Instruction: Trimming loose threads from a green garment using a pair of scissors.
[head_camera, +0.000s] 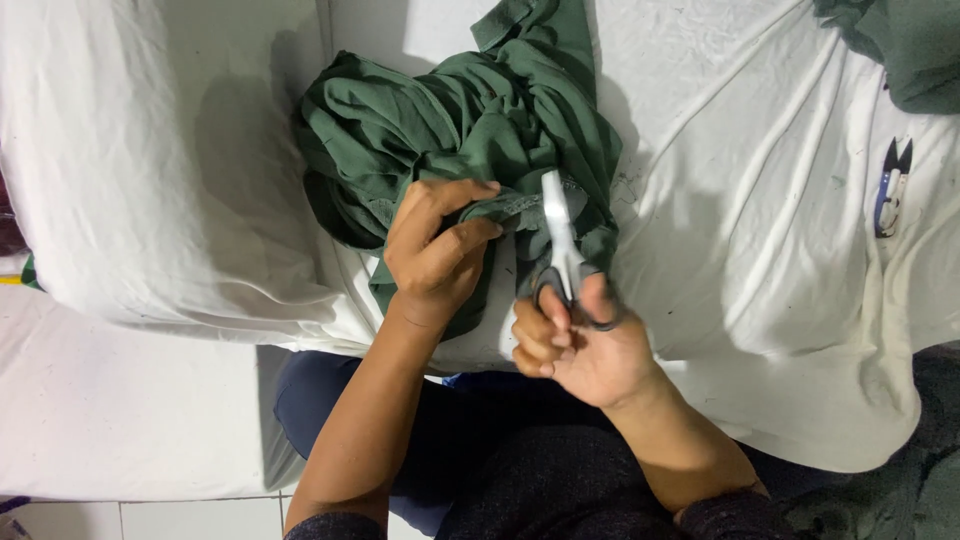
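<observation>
Trimming step in hand. The left hand (437, 250) pinches a hem of the green garment (470, 130), bunched near the bench's (760, 250) front edge; the right hand (575, 345) grips scissors (562, 245), blades apparently closed, touching that hem. A judged next need: taut cloth, blades opened.

The green garment (470, 120) is soft, matt cloth, heavily creased. The scissors (562, 245) have bright, smooth metal blades and dark handles, probably plastic. The white sheet (760, 200) is matt, wrinkled cloth, lightly flecked.
</observation>
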